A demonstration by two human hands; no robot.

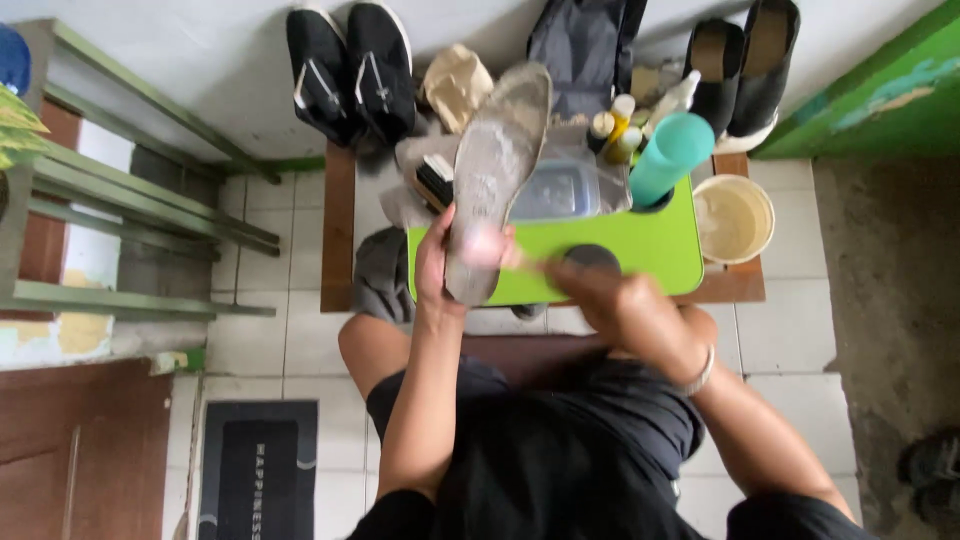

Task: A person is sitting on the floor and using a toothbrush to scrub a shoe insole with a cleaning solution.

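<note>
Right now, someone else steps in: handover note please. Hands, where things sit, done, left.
Left hand: grips the dirty grey insole at its near end, held up over the green tray.
Right hand: against the insole's lower end, blurred; what it holds cannot be told.
Around: clear plastic box, teal cup and small bottles on the tray's far side; cream bucket to the right; black shoes behind.
Done: insole is out of its shoe.
Left: it is still grimy all over.
</note>
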